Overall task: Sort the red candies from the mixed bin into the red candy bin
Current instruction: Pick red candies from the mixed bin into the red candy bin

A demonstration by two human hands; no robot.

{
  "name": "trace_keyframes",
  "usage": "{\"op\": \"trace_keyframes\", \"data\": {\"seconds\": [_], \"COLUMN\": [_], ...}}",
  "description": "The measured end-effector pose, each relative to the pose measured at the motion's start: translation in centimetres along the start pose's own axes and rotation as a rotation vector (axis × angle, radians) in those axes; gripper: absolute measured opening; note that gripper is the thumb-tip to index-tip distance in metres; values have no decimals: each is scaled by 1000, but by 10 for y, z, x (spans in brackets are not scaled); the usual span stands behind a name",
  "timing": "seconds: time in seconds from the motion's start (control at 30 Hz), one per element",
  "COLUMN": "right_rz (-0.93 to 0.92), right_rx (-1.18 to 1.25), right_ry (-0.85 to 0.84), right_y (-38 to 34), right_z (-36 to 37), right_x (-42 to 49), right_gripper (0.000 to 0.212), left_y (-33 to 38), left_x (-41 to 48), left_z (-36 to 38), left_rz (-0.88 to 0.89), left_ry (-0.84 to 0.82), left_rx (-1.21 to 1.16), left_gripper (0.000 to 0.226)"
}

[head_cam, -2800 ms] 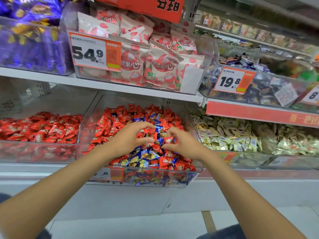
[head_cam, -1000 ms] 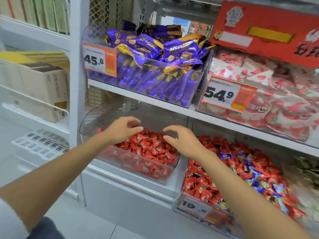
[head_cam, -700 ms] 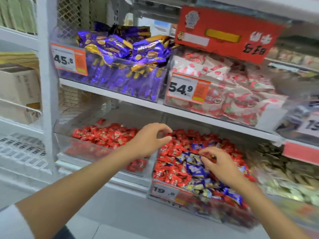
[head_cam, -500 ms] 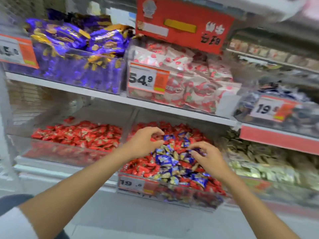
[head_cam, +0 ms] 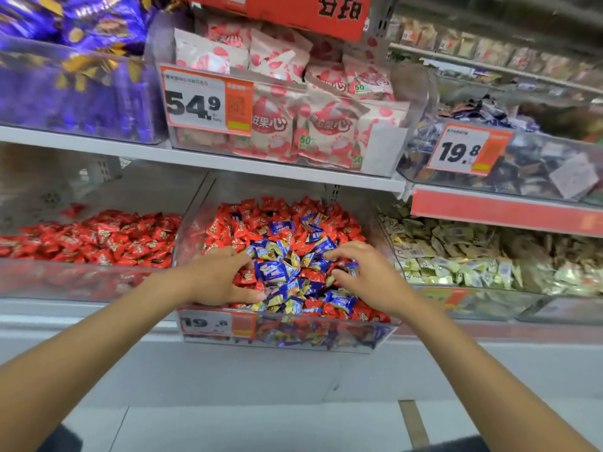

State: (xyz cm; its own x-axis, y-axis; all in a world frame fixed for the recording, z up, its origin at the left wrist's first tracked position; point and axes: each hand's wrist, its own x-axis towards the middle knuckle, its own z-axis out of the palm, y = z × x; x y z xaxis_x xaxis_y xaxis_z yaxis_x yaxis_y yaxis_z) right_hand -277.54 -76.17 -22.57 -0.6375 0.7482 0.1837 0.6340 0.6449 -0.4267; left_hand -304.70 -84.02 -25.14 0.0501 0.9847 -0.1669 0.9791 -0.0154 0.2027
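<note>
The clear plastic mixed bin [head_cam: 191,230] sits on the lower shelf and is heaped with small red-wrapped candies [head_cam: 326,220]. A cluster of blue-and-yellow wrapped candies [head_cam: 274,272] lies at the middle and front of the heap. The left hand [head_cam: 218,278] lies on the pile's left front with its fingers half curled and thumb stretched along the candies; whether it pinches one cannot be told. The right hand [head_cam: 368,278] arches over the right front, fingers spread and only the tips touching wrappers. Both wrists cross above the bin's front wall, beside the orange price tag [head_cam: 215,322]. The white shelf board [head_cam: 261,164] overhangs the bin, with open room between. Just left of the mixed bin stands the clear red candy bin [head_cam: 81,282].
</note>
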Motion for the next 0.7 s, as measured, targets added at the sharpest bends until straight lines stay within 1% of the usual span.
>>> {"op": "trace_keyframes", "data": {"seconds": [0.03,0.07,0.13,0.17,0.2,0.23,0.3,0.37,0.43,0.53,0.6,0.7], "right_rz": [33,74,178,225,249,251,235,223,198,122,91,97], "right_rx": [-13,-47,-181,-261,-321,-341,-247,-58,112,189,236,278], "right_ry": [-20,-54,-190,-279,-357,-406,-432,-381,-264,-80,-29,-19], "right_y": [0,0,2,3,5,8,13,16,16,15,8,2], "right_z": [-3,-6,-6,-3,0,3,7,8,10,13,10,5], "right_x": [-3,-5,-10,-11,-12,-12,-11,-9,-9,-7,-7,-4], "right_gripper": [33,41,67,78,84,86,84,76,58,36,32,39], "left_y": [0,1,1,0,1,1,4,5,4,5,8,10], "left_x": [0,-1,-4,-5,-7,-8,-11,-11,-10,-11,-12,-10], "left_z": [5,7,8,8,7,7,8,9,11,10,8,5], "left_rz": [6,19,53,66,79,90,98,85,81,72,69,58], "left_ry": [5,21,53,58,68,90,151,199,226,279,328,400], "left_rx": [32,43,-30,-67,-80,-74,-51,-91,-137,-136,-147,-220], "left_gripper": [88,78,50,43,40,39,38,36,37,37,34,35]}}
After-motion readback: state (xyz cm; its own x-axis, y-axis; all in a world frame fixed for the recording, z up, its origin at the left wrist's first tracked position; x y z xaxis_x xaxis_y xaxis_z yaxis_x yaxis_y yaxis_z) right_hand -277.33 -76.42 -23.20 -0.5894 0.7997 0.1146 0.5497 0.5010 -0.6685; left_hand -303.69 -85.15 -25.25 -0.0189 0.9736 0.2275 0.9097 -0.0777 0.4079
